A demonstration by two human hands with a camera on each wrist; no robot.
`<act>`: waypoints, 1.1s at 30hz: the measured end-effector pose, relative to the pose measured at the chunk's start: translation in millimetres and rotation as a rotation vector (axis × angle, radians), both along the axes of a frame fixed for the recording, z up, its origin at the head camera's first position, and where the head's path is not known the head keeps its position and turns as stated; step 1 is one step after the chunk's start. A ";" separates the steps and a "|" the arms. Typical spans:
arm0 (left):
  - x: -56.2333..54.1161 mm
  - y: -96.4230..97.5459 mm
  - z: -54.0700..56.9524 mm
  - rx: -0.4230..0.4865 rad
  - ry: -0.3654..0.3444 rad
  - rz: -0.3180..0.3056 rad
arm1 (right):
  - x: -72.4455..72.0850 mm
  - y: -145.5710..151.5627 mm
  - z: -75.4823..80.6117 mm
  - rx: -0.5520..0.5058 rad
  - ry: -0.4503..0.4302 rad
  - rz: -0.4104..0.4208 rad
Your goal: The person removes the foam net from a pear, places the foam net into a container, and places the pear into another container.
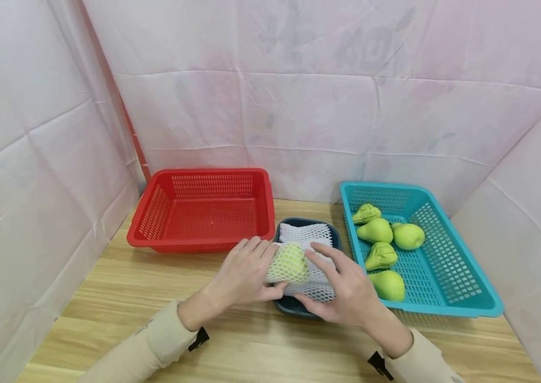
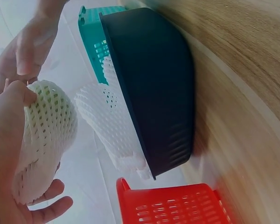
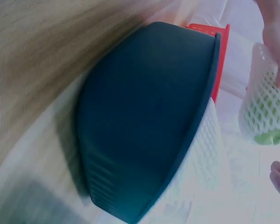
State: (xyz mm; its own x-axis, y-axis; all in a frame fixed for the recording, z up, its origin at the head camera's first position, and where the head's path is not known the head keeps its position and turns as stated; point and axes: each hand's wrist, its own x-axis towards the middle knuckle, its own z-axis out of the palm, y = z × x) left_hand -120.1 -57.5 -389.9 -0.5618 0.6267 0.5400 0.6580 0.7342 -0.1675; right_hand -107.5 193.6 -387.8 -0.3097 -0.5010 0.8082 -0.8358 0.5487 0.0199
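Observation:
My left hand [image 1: 248, 268] grips a light green, pear-shaped fruit [image 1: 291, 261] in a white foam net sleeve [image 2: 46, 126]. A lumpy green end of it shows at the sleeve's mouth in the right wrist view. Just right of the fruit, my right hand [image 1: 347, 284] has its fingers spread and holds nothing. Both hands are above a dark basket [image 2: 154, 88] on the table. Several white foam net sleeves [image 1: 306, 234] lie in that basket and stick up past its rim. The hands hide part of it in the head view.
A red basket [image 1: 213, 247] stands at the back left, with no fruit visible inside. On the right, a turquoise basket [image 1: 462, 308] holds several green fruits [image 1: 387, 285], some with creased ends. Fabric sheets [image 1: 299, 117] close off the wooden table [image 1: 146, 298] at the back and sides.

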 end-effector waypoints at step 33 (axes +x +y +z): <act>7.0 -5.4 -4.4 0.028 0.079 -0.076 | -11.7 25.2 1.8 0.014 -0.211 0.041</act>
State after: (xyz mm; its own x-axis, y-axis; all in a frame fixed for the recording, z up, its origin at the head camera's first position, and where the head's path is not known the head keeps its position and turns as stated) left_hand -113.1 -62.9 -394.3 -0.4682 0.6497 0.5989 0.6975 0.6879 -0.2010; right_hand -119.2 218.7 -386.0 -0.4504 -0.5270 0.7207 -0.8436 0.5154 -0.1504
